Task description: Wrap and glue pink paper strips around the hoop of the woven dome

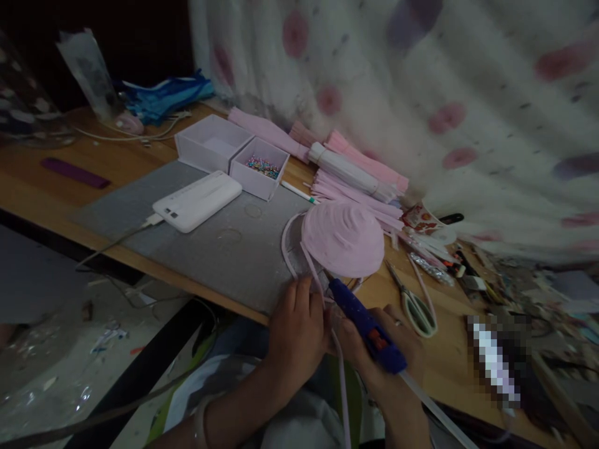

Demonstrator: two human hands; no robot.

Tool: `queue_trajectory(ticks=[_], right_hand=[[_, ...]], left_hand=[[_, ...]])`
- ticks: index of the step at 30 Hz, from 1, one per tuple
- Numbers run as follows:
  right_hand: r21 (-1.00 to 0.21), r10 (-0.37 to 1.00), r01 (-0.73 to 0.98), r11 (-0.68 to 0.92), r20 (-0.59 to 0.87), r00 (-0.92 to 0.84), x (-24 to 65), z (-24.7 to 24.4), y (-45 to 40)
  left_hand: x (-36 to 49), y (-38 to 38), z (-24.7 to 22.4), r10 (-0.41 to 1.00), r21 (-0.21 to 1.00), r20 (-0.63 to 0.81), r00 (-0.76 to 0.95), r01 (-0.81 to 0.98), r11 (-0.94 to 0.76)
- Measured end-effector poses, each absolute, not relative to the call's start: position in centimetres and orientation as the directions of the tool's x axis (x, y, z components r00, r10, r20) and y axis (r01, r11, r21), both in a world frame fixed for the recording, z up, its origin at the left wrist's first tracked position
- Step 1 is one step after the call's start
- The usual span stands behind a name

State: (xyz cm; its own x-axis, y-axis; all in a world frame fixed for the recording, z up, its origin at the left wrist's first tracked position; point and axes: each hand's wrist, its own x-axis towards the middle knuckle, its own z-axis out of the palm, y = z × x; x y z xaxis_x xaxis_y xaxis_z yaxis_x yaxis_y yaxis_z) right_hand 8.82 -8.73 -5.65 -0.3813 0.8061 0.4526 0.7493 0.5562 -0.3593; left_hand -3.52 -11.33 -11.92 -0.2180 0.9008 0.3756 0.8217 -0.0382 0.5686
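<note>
Closest up, got a clear glue stick point(435, 408) poking out the back of a blue hot-glue gun point(358, 312). Across the wooden surface point(447, 368), got a bigger white box point(203, 154), open on top, butted up to a smaller white box point(250, 178) with tiny shiny multicolored beads point(262, 167) in it. Right grip point(374, 371): clenched around that gun. Left grip point(297, 327): curled up against a pale pink strip point(342, 386), can't tell if actually pinching it. Just beyond both, a swirled pink dome point(344, 240), gray mat point(219, 265) to its left.
</note>
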Motion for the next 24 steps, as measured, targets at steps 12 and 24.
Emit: queue_trajectory(ticks=[12,24], right_hand=[[-0.272,0.739,0.726,0.631,0.495,-0.457,8.7,-5.2,-8.3],[-0.365,0.791,0.825,0.432,0.592,-0.152,14.2,-7.1,-9.1]], left_hand=[[-3.4,-11.4,-11.9,0.883,0.568,0.399,-0.246,0.822,-0.027],[-2.3,-11.4,-11.1,0.836,0.446,0.442,-0.325,0.888,0.109]])
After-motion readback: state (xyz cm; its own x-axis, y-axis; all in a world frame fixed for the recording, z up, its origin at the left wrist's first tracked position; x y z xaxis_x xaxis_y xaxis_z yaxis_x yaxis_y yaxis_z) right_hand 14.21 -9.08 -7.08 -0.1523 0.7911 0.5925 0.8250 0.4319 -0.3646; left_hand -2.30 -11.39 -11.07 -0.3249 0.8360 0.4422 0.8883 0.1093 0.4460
